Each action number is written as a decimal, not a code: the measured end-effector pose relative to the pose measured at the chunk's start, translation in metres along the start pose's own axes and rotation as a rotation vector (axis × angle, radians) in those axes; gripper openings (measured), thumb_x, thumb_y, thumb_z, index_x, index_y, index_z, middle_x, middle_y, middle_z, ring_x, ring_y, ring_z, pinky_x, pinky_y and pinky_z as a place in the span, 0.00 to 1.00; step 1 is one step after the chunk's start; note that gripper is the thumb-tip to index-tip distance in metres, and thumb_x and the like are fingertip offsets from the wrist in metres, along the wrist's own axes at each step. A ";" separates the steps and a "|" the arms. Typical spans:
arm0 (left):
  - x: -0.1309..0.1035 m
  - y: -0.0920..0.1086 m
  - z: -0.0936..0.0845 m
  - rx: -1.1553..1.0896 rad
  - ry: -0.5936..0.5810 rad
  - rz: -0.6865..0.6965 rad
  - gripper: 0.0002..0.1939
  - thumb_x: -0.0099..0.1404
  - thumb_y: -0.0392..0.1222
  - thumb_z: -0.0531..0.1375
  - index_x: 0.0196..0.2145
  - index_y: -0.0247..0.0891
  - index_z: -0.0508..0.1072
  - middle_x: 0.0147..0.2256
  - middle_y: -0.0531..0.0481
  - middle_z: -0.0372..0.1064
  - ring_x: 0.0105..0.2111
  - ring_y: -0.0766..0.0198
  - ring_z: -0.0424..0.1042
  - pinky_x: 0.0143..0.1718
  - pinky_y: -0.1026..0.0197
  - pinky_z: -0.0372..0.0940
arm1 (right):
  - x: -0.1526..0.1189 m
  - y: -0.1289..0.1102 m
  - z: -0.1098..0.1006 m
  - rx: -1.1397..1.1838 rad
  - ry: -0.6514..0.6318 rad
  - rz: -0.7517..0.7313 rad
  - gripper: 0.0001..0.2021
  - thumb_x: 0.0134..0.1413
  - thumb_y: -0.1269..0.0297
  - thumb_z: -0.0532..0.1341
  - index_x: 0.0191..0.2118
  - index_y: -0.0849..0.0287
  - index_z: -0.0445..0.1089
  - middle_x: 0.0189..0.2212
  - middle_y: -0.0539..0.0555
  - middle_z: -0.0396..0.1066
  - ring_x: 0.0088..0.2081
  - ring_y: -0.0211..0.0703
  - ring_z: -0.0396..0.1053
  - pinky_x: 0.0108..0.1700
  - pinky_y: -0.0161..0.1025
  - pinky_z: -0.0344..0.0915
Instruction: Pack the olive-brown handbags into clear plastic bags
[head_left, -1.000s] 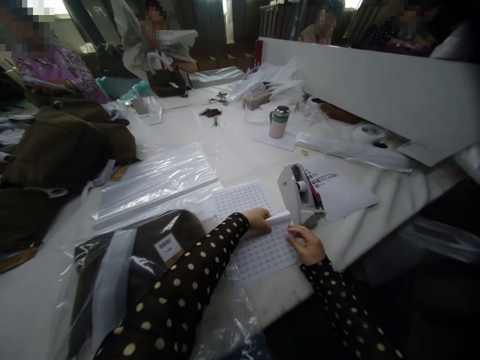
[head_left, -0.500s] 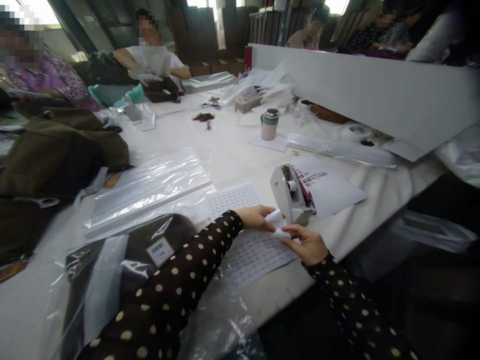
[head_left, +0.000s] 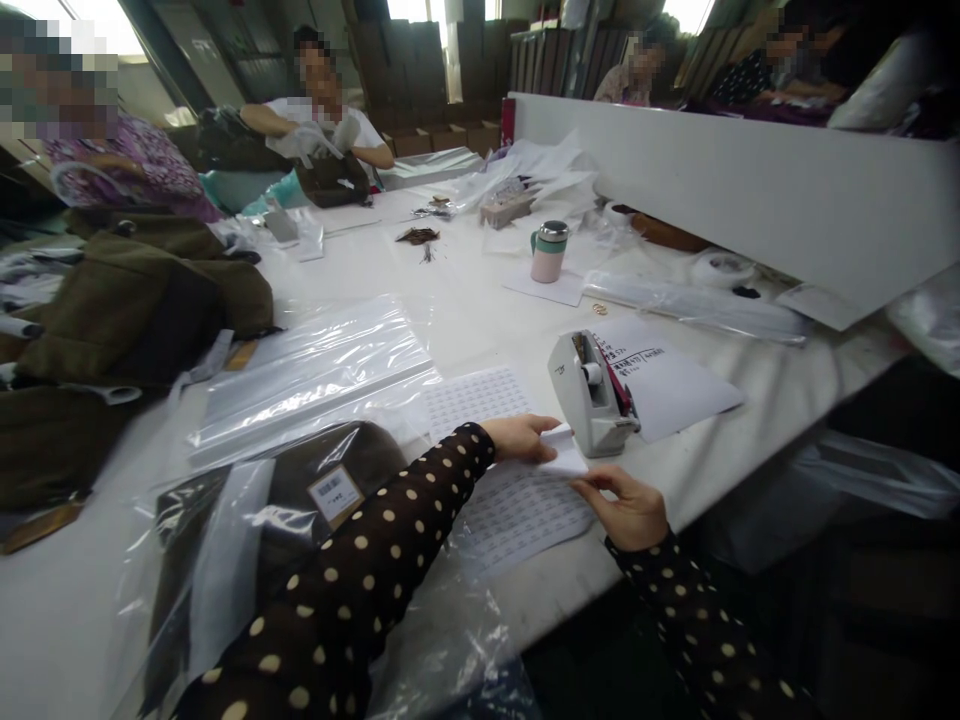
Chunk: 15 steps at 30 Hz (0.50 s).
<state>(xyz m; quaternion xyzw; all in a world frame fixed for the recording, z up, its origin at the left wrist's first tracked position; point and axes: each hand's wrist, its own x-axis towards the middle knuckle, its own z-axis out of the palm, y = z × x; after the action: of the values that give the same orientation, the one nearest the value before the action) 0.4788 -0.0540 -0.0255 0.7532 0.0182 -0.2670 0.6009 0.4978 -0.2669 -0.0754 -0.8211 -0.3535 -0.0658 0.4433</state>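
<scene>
My left hand (head_left: 523,438) is closed on a small folded piece of white paper (head_left: 566,458), with fingertips at its upper left edge. The thumb and fingers of my right hand (head_left: 628,508) pinch the lower right corner of that paper. Beneath both hands a sheet of printed labels (head_left: 517,525) lies on the table, and another printed sheet (head_left: 480,392) shows beyond my left wrist. Just past the paper stands a grey tape dispenser (head_left: 592,400). Under my left forearm is a dark bag (head_left: 292,530) in clear plastic, bearing a barcode label (head_left: 335,493).
Clear plastic bags (head_left: 315,370) lie left of the sheets. A pink and green mug (head_left: 549,252), a handwritten paper (head_left: 675,385) and a plastic roll (head_left: 697,305) are beyond the dispenser. Olive bags (head_left: 142,310) pile up at left. Co-workers sit across the table (head_left: 360,260).
My right hand has drawn slightly down and away from my left, and more of the folded paper shows between them. Across the table, a co-worker's hands have lowered onto a dark bag.
</scene>
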 end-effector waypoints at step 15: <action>0.000 -0.005 0.006 0.095 -0.015 0.077 0.29 0.54 0.37 0.58 0.54 0.39 0.62 0.48 0.48 0.67 0.47 0.58 0.65 0.50 0.58 0.57 | 0.000 0.003 -0.003 -0.180 0.023 -0.378 0.04 0.51 0.71 0.60 0.34 0.57 0.68 0.32 0.52 0.66 0.32 0.36 0.68 0.34 0.30 0.67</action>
<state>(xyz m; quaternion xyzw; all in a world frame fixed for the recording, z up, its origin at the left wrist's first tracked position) 0.4753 -0.0581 -0.0307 0.7789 -0.0281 -0.2497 0.5747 0.5002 -0.2704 -0.0757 -0.7757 -0.4888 -0.1884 0.3519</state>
